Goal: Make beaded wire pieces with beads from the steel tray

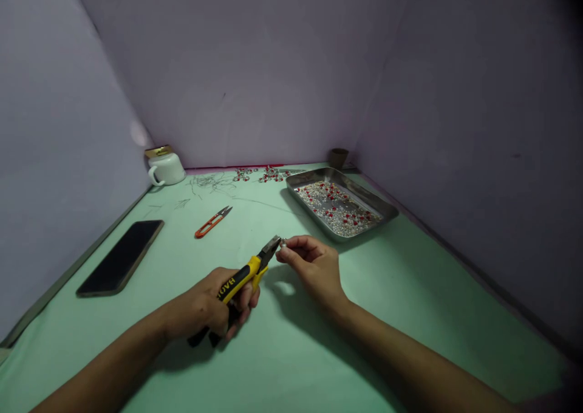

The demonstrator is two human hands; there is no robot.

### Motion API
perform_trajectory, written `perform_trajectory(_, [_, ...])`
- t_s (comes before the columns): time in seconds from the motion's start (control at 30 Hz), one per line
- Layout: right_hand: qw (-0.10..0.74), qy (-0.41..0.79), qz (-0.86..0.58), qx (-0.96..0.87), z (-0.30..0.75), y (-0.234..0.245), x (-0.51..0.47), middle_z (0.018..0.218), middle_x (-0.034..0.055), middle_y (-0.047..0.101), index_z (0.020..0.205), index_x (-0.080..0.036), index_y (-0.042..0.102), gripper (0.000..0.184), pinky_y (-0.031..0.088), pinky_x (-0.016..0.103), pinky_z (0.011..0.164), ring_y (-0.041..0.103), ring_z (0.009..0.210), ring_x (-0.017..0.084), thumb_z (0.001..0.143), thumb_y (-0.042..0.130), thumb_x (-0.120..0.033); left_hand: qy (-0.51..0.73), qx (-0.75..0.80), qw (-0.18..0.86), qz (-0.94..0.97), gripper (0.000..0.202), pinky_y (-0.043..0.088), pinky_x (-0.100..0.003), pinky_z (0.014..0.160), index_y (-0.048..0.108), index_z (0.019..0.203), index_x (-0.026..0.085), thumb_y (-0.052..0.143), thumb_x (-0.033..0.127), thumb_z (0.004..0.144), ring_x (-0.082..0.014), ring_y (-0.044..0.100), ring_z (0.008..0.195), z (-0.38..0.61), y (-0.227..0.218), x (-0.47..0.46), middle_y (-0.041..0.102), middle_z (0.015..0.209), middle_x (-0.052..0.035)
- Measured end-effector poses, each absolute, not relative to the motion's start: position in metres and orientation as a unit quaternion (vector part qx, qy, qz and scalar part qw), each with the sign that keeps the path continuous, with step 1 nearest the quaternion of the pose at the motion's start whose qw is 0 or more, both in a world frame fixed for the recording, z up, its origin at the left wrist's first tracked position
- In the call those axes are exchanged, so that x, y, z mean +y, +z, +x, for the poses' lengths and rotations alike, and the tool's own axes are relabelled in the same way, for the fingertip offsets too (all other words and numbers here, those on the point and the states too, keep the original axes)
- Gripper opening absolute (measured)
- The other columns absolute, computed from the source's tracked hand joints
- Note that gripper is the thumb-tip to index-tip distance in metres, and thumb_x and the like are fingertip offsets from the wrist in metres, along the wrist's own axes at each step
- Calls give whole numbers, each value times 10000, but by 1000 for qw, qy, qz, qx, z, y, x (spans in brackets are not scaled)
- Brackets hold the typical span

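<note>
- We had our left hand [223, 307] wrapped around the black-and-yellow handles of the combination pliers [251, 269], fingers curled beneath and thumb side toward us.
- Our right hand [316, 270] was pinching a small beaded piece [283, 243] between thumb and forefinger, its other fingers folded in; the piece was too small for us to make out its detail.
- The pliers' long axis ran slantwise, from the left palm up and away to the right, so the nose pointed at the right fingertips.
- The small beaded piece lay forward and to the right of the left hand, just past the nose; we could not tell whether metal touched it or how far the jaws were parted.
- The right hand was the nearer one, with the piece at its left-facing fingertips, above the green cloth [387, 340].
- Beyond the right hand sat the metal tray [362, 192] of red and clear beads [334, 209].
- Beyond the pliers, toward the left, lay the orange thread snips [212, 223], well apart from both hands.
</note>
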State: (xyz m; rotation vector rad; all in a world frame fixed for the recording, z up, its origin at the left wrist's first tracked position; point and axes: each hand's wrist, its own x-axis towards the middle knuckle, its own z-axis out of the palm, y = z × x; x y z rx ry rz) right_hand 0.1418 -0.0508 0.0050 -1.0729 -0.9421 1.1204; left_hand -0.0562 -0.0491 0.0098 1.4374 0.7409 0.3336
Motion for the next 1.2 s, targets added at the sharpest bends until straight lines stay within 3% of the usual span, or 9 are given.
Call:
perform_trajectory(0.13, [607, 454, -477, -445, 147, 2, -44, 639, 23, 646, 701, -160, 635, 148, 482, 298, 598, 598, 591, 145, 608, 702, -255, 135, 370, 652, 648, 349, 423, -281, 536, 491, 763, 189, 403, 86, 442, -149, 523, 624, -53, 22, -49, 537, 796, -2])
perform_trajectory(0.23, [590, 405, -501, -486, 152, -5, -37, 665, 30, 632, 707, -164, 635, 123, 473, 305, 604, 581, 606, 148, 624, 688, -236, 150, 460, 451, 750, 416, 418, -316, 681, 541, 846, 199, 401, 80, 473, -187, 526, 775, -56, 36, -44, 545, 853, -7])
perform_trajectory(0.4, [510, 351, -513, -594, 159, -15, -33, 646, 17, 606, 714, -182, 620, 82, 453, 293, 577, 555, 589, 147, 649, 660, -152, 100, 566, 154, 803, 208, 414, -355, 679, 497, 770, 177, 417, 84, 602, -233, 507, 782, -63, 26, -27, 529, 830, -64])
perform_trajectory(0.5, [446, 329, -487, -675, 160, -17, -34, 646, 8, 604, 749, -190, 627, 138, 440, 276, 565, 545, 579, 141, 665, 627, -81, 73, 566, 63, 819, 99, 421, -400, 725, 513, 777, 166, 435, 155, 717, -269, 500, 837, -63, 13, -21, 536, 868, -104])
perform_trajectory(0.63, [387, 283, -441, -758, 161, -15, -35, 745, 23, 640, 794, -194, 640, 249, 446, 270, 621, 564, 666, 152, 664, 575, 8, 94, 567, 13, 818, 189, 419, -465, 790, 575, 856, 146, 499, 295, 768, -325, 493, 961, -57, 11, -23, 540, 1012, -150])
perform_trajectory(0.73, [355, 255, -411, -800, 161, -13, -35, 793, 22, 660, 798, -201, 652, 286, 445, 274, 688, 576, 751, 163, 666, 561, 36, 211, 531, 10, 820, 248, 398, -459, 867, 598, 951, 141, 527, 282, 760, -310, 477, 1045, -47, 15, -29, 535, 1085, -147])
perform_trajectory(0.8, [345, 249, -400, -812, 160, -13, -34, 788, 21, 666, 802, -196, 658, 288, 444, 267, 694, 580, 751, 159, 669, 564, 41, 270, 491, 88, 824, 224, 431, -390, 832, 608, 940, 143, 515, 249, 766, -239, 541, 934, -37, 17, -32, 582, 1001, -112])
perform_trajectory(0.9, [346, 237, -394, -818, 158, -12, -34, 766, 25, 665, 805, -181, 658, 264, 443, 256, 670, 580, 721, 153, 673, 577, 33, 232, 503, 207, 806, 153, 449, -324, 698, 639, 825, 161, 545, 252, 746, -183, 572, 732, -23, 15, -36, 626, 822, -54])
perform_trajectory(1.2, [357, 289, -399, -794, 153, -13, -35, 851, 31, 682, 882, -198, 662, 247, 462, 273, 693, 607, 764, 157, 733, 549, -37, 184, 575, 238, 761, 146, 392, -306, 615, 649, 665, 187, 532, 242, 733, -186, 564, 680, -14, 8, -35, 629, 687, -28])
